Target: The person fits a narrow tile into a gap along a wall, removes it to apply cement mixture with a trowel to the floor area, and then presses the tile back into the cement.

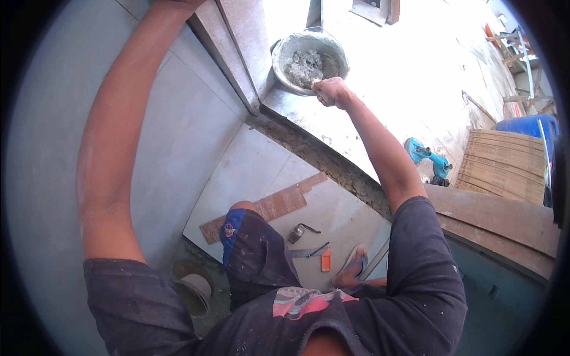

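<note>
My right hand (333, 93) is closed at the near rim of a round bucket (277, 68) that holds wet grey mortar (309, 64). It grips what looks like a trowel, mostly hidden by the hand and the mortar. My left arm stretches up along the grey tiled wall (53, 148). Only part of my left hand (178, 3) shows at the top edge of the head view, close to the brown upright frame (228, 41); its fingers are out of sight.
Below me a pale slab (249, 154) bears a brown perforated strip (267, 207), a tape measure (295, 234) and an orange piece (326, 260). A rough mortar-filled gap (320, 157) runs along the ledge. Rightward are a blue suction lifter (428, 155), cardboard (504, 163) and a blue drum (531, 127).
</note>
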